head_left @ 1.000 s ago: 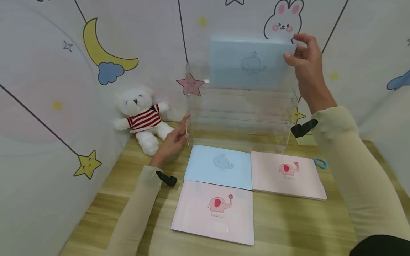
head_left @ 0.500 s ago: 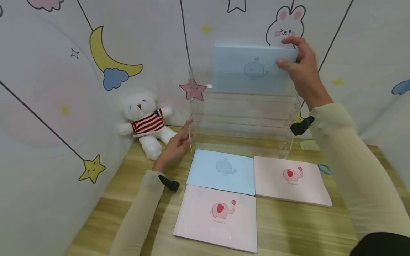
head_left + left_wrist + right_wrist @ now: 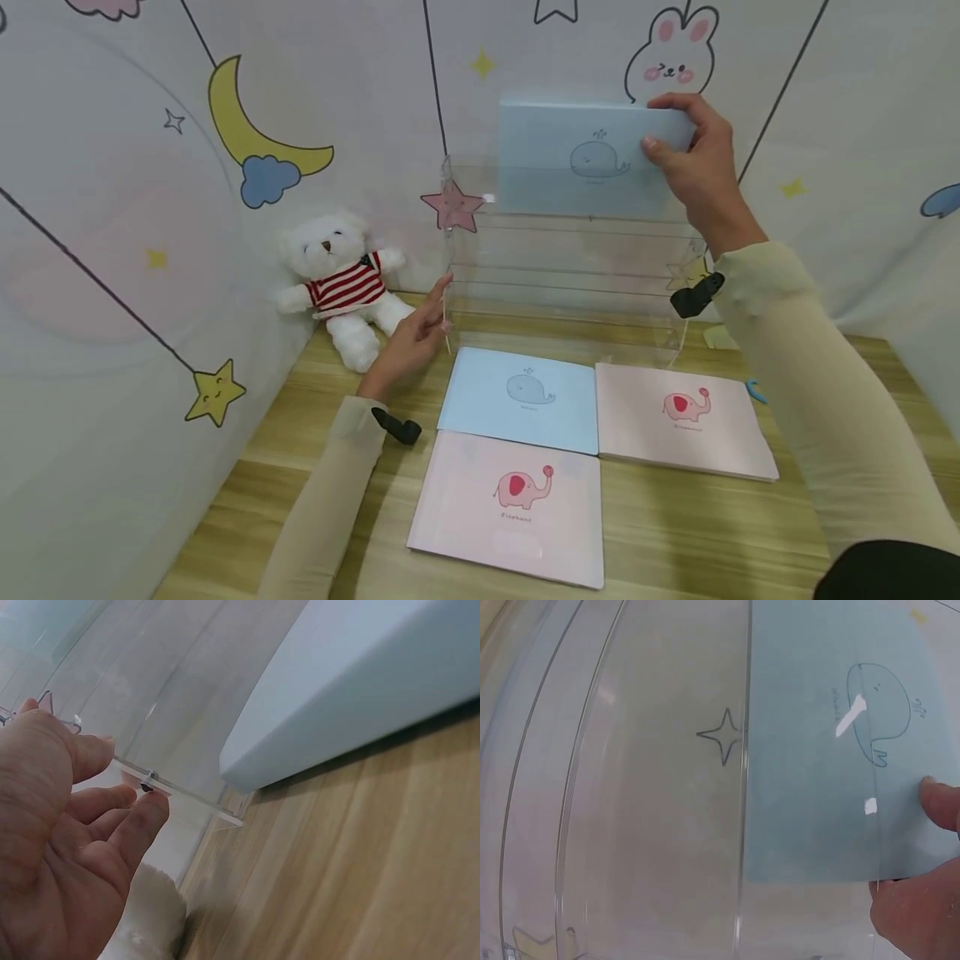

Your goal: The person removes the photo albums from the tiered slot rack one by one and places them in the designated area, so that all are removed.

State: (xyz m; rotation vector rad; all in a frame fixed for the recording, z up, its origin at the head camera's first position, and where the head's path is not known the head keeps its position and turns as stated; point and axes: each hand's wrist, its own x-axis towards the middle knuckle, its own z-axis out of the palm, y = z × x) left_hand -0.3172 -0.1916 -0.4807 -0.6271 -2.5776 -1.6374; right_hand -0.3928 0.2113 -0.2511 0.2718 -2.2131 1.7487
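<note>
A blue notebook with a whale drawing (image 3: 555, 158) stands upright in the top tier of a clear acrylic rack (image 3: 570, 250). My right hand (image 3: 701, 158) grips its upper right corner, thumb on the cover and fingers over the top edge. In the right wrist view the notebook (image 3: 810, 802) shows behind the rack's clear front lip. My left hand (image 3: 408, 346) holds the rack's left side panel low down; in the left wrist view, thumb and fingers of that hand (image 3: 67, 832) lie on either side of the clear panel.
Before the rack lie a blue whale notebook (image 3: 487, 412) and two pink elephant notebooks, one at front (image 3: 465, 517), one at right (image 3: 637, 417). A white teddy bear (image 3: 352, 292) sits left of the rack. A blue ring-like object (image 3: 756, 392) is partly hidden by the right sleeve.
My right hand has slid left along the notebook's top edge, its thumb further onto the cover. The notebook stays in the top tier. My left hand keeps its place on the rack.
</note>
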